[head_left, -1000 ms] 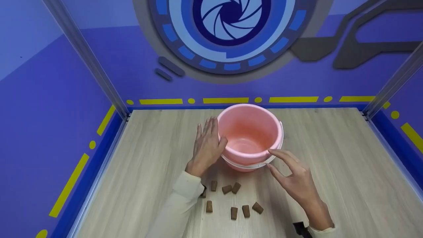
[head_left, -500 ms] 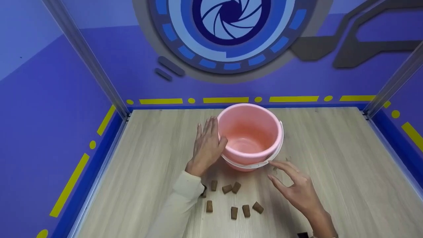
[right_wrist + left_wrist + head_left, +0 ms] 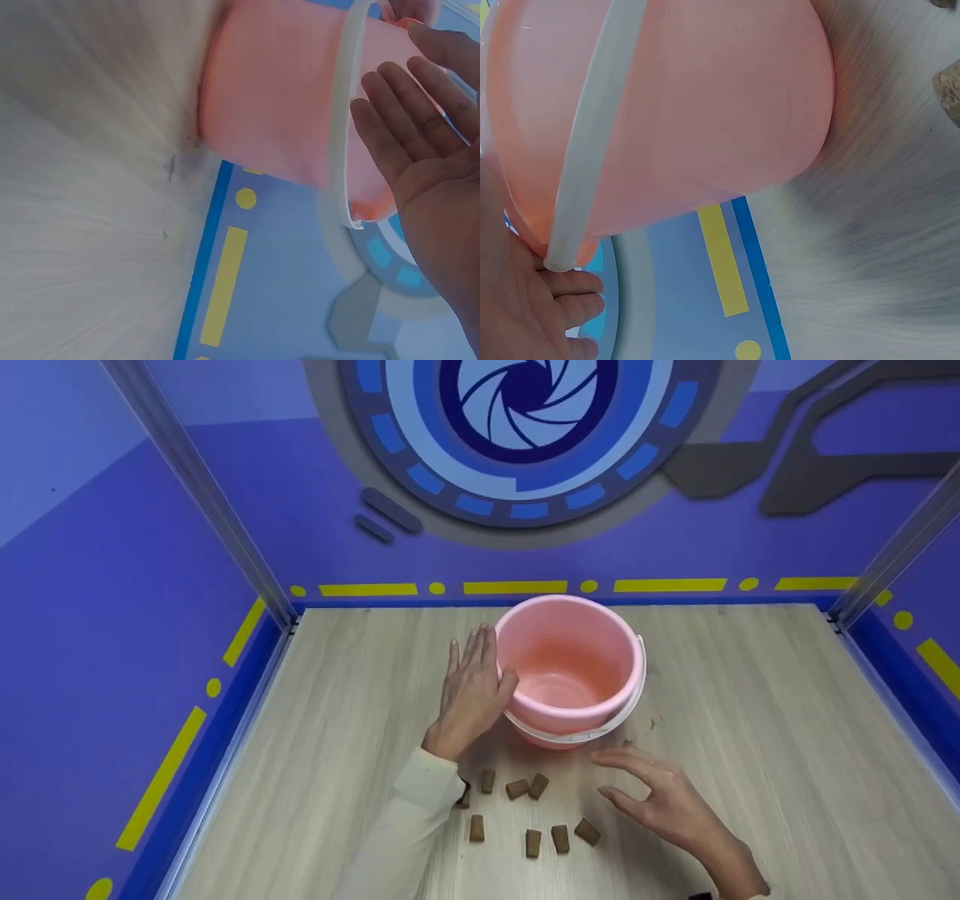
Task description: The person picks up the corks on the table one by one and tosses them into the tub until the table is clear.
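A pink bucket [image 3: 571, 639] with a white handle [image 3: 626, 714] stands upright at the back of the table, its inside showing no contents. My left hand [image 3: 471, 696] holds its left rim, thumb hooked over the edge and straight fingers lying along the outside. In the left wrist view the fingers [image 3: 577, 283] sit beside the handle's pivot. Short of the bucket's front right, my right hand [image 3: 664, 795] hovers with thumb and fingers spread, nothing between them. Several brown corks [image 3: 533, 843] lie scattered in front of the bucket, one partly hidden by the left wrist.
The wood-grain table [image 3: 360, 697] is bounded by blue printed walls [image 3: 247, 510] at the back and both sides. Metal posts [image 3: 217, 502] rise at the rear corners. Small dark specks [image 3: 652, 724] lie to the right of the bucket.
My right hand has left the bucket's front right rim and come down toward me, its fingers apart from the bucket. The left hand, bucket and corks stay where they were.
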### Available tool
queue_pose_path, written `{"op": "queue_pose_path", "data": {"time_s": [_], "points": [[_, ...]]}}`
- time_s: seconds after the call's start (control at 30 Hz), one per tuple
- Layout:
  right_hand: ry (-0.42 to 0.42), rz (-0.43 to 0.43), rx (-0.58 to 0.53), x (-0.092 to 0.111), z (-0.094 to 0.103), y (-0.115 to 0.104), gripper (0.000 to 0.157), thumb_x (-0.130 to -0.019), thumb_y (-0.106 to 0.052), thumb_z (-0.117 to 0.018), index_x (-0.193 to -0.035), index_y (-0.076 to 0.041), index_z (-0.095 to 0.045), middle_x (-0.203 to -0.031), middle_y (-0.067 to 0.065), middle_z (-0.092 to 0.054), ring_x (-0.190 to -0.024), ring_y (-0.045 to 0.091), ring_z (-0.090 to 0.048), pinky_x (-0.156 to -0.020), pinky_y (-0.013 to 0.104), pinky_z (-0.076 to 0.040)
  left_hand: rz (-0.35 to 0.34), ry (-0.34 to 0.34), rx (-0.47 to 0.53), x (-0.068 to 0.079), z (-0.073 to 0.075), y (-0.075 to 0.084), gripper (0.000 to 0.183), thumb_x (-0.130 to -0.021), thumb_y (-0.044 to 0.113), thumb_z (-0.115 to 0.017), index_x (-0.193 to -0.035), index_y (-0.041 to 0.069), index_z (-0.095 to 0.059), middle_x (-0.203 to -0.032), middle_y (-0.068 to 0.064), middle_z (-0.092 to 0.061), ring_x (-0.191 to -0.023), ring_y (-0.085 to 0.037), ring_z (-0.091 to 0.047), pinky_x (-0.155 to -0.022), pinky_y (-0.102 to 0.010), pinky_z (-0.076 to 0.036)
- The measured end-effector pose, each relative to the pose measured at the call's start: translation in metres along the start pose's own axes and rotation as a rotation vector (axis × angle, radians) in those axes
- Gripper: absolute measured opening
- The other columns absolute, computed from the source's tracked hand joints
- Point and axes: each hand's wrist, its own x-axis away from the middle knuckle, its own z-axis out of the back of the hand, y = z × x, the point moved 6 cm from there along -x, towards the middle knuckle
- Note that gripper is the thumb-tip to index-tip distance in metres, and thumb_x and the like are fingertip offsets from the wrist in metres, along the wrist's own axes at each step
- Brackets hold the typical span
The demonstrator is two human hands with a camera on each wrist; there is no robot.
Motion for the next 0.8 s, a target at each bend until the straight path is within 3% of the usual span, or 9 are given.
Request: {"op": "queue_pose_path", "data": {"time_s": [0.23,0.43,0.67,0.8], "points": [[-0.144,-0.014,-0.027,0.008,-0.01,0.008,0.059,-0.077,0.004,-0.091,-0.129,-0.019,-0.073,-0.126,0.0,-0.073,-0.116,0.023,-0.069,-0.103,0.014,-0.046,0.009,-0.007,-0.006,0.0,0.0,0.0,0.073,-0.107,0.036,-0.044,-0.163,-0.007,-0.028,-0.17,-0.021,-0.029,-0.159,-0.033,-0.022,-0.129,-0.056,-0.006],[-0.307,-0.076,-0.021,0.017,-0.018,0.016,0.058,-0.08,0.002,-0.091,-0.13,-0.02,-0.072,-0.13,-0.002,-0.07,-0.12,0.022,-0.067,-0.1,0.029,-0.055,0.005,-0.001,-0.02,0.0,0.001,0.0,0.073,-0.107,0.036,-0.044,-0.163,-0.007,-0.028,-0.17,-0.021,-0.03,-0.159,-0.033,-0.023,-0.129,-0.055,-0.005],[-0.331,0.059,-0.072,0.027,-0.022,0.017,0.059,-0.077,0.002,-0.09,-0.129,-0.017,-0.07,-0.127,0.002,-0.071,-0.116,0.023,-0.067,-0.103,0.021,-0.049,0.004,0.006,-0.013,-0.001,0.002,0.001,0.073,-0.105,0.034,-0.045,-0.163,-0.007,-0.029,-0.169,-0.022,-0.031,-0.158,-0.034,-0.024,-0.129,-0.057,-0.007],[-0.395,0.055,-0.097,0.031,-0.028,0.019,0.056,-0.077,0.0,-0.091,-0.128,-0.013,-0.072,-0.126,0.004,-0.071,-0.116,0.021,-0.067,-0.101,0.028,-0.053,0.009,-0.002,-0.019,0.0,0.001,0.001,0.073,-0.106,0.035,-0.045,-0.164,-0.006,-0.028,-0.17,-0.021,-0.03,-0.159,-0.033,-0.024,-0.129,-0.057,-0.007]]}}
